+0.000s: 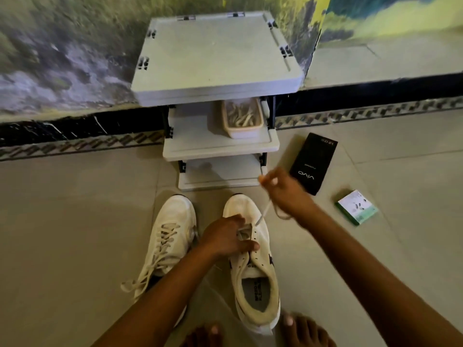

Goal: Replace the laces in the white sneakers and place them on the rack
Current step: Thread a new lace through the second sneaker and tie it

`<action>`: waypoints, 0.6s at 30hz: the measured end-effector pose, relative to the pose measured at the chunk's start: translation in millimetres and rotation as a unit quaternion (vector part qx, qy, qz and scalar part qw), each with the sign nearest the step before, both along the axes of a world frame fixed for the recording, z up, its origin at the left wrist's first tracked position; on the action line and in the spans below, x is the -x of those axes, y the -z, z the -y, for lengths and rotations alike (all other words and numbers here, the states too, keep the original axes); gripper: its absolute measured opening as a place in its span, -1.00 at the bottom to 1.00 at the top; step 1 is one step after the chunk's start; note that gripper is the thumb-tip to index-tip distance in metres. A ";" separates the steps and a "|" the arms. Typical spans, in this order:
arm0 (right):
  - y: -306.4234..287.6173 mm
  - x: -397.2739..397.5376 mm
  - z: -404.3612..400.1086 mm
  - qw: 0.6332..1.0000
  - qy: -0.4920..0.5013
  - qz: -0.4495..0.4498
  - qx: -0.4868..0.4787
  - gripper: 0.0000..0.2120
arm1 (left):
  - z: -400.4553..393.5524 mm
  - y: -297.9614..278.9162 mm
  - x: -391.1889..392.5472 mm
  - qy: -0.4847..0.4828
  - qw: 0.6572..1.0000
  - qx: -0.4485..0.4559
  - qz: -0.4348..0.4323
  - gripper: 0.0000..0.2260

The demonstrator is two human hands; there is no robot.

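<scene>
Tiled floor [75, 221], white rack [220, 146] against wall. Right sneaker [253, 269], before the rack: left hand [225, 237] grips its tongue, forearm reaching forward. Right hand [285, 190], raised above the sneaker, pinches lace [263, 215] pulled taut from an eyelet.

Two white sneakers stand side by side on the tiled floor, toes toward the rack [220, 146]. The left sneaker [168, 236] is laced, its loose ends trailing beside the heel. The right sneaker [253, 269] is mostly unlaced, tongue exposed; a pale lace [263, 216] rises taut from what looks like a front eyelet. The grey three-tier rack stands just beyond the toes
</scene>
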State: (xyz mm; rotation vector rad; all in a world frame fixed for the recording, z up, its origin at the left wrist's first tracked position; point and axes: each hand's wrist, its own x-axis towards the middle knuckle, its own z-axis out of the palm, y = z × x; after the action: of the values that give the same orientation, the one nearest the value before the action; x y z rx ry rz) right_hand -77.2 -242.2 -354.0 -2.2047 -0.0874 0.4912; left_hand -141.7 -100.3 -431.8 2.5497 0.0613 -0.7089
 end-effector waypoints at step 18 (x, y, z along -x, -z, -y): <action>-40.5 -11.3 56.2 0.950 0.034 -0.018 -0.309 -0.77 | -5.9 7.4 1.4 -0.025 0.999 0.036 -0.003 -0.25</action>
State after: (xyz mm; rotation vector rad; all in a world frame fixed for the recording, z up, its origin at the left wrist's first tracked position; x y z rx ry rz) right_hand -65.9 -298.4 -313.4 -1.5777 -0.1267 0.3976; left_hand -143.1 -94.4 -439.2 2.4686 0.0987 -0.6872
